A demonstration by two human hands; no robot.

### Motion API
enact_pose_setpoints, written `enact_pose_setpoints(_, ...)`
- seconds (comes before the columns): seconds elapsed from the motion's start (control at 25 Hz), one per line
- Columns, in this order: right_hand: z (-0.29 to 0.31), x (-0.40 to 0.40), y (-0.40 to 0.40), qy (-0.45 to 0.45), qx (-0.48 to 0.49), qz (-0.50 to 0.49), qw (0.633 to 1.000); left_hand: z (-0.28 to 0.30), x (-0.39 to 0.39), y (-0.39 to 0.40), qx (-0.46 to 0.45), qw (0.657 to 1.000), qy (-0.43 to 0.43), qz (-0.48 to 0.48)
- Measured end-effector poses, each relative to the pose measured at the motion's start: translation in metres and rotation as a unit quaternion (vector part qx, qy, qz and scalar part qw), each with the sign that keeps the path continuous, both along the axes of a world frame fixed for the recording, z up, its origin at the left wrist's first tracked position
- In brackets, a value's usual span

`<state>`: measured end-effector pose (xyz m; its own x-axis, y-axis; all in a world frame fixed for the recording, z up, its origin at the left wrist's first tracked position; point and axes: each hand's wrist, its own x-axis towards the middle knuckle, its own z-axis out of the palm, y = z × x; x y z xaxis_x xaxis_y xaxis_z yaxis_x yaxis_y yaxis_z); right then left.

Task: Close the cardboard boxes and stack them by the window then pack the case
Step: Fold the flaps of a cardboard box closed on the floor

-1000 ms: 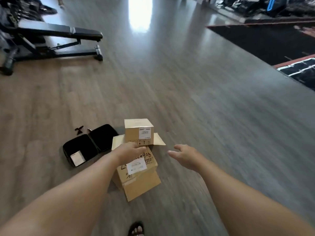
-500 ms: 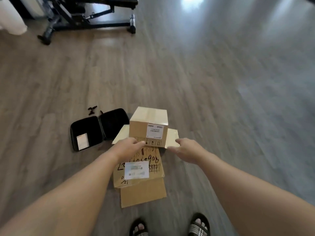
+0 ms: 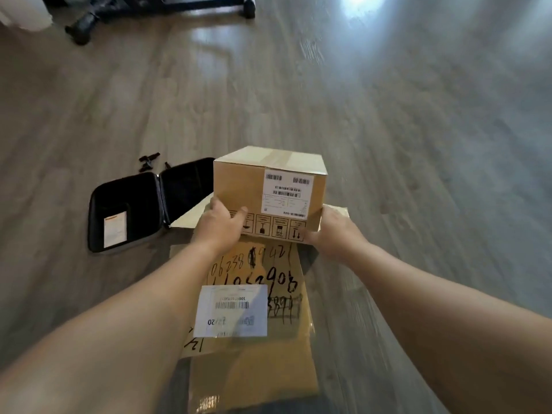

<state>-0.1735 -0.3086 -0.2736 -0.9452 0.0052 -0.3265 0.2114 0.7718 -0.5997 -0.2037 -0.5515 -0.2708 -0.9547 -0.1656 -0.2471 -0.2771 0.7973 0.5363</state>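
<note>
A small taped cardboard box (image 3: 242, 186) with a white barcode label sits on top of a larger cardboard box (image 3: 280, 276) covered in handwritten numbers and a white label. My left hand (image 3: 219, 225) grips the small box at its lower left corner, thumb on the front face. My right hand (image 3: 334, 228) holds its lower right corner, fingers hidden behind the edge. Side flaps of the larger box stick out under the small one. An open black case (image 3: 140, 201) lies on the floor to the left.
Small black parts (image 3: 148, 161) lie on the wooden floor just beyond the case. A black workout bench's base (image 3: 161, 7) stands at the far top left. A bright light patch shines on the floor at the top right.
The view has dropped and closed in on the boxes. Both hands have reached forward from the larger box and taken hold of the small box's lower corners.
</note>
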Motion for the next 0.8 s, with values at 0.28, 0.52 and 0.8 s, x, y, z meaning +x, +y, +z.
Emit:
enact_pose_setpoints(0.28,-0.039,-0.017,0.018,0.033,-0.04,-0.069,0.996,-0.03,-0.016,0.023,0.025,0.993,0.113,0.033)
enact_pose_setpoints(0.52,-0.065,0.005,0.055,0.016,-0.071,-0.139,0.988,-0.035,-0.011,0.076,0.067,0.985,0.155,-0.033)
enact_pose_setpoints(0.8,-0.08,0.035,0.11,-0.043,-0.091,-0.187,0.977,-0.039,-0.005,0.152,0.076,0.972,0.184,-0.125)
